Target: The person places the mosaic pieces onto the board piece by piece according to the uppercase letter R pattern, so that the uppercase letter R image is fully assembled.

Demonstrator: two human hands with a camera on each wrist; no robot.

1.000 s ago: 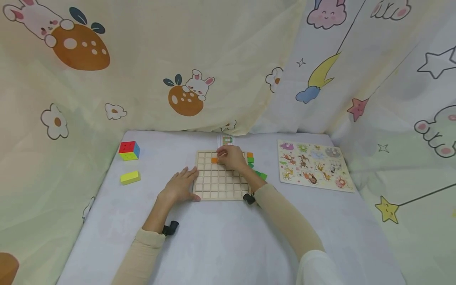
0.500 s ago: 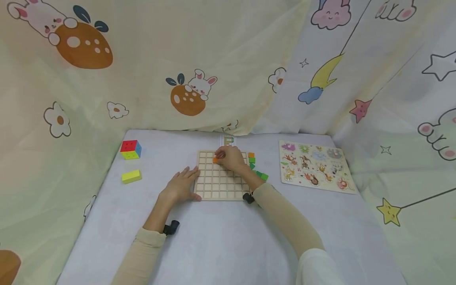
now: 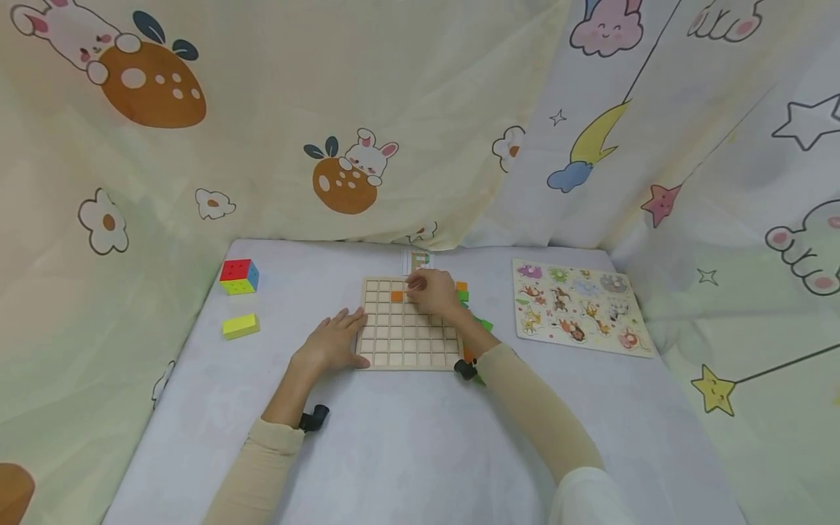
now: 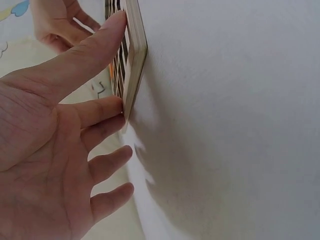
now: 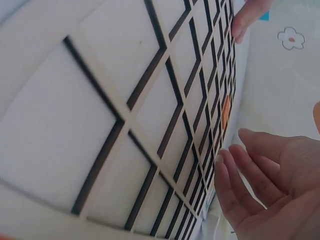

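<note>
A wooden grid board [image 3: 410,343] lies on the table, with one orange square [image 3: 397,297] in a cell near its far side; the right wrist view also shows the orange square [image 5: 226,112]. My left hand [image 3: 331,343] touches the board's left edge, thumb at the near corner and fingers spread, as the left wrist view shows of the hand [image 4: 50,135]. Over the far part of the grid, just right of the orange square, is my right hand [image 3: 434,293]. In the right wrist view that hand [image 5: 272,175] has loosely bent fingers, with no piece visible between them.
Orange [image 3: 462,286] and green pieces [image 3: 485,325] lie along the board's right side, partly behind the right arm. A small pattern card [image 3: 421,260] is beyond the board. A coloured cube [image 3: 239,277] and yellow block [image 3: 240,327] stand left, an animal puzzle [image 3: 577,306] right.
My right hand has moved slightly right, away from the orange square, which now shows fully in its cell. More orange and green pieces show beside my right wrist. My left hand has stayed in place.
</note>
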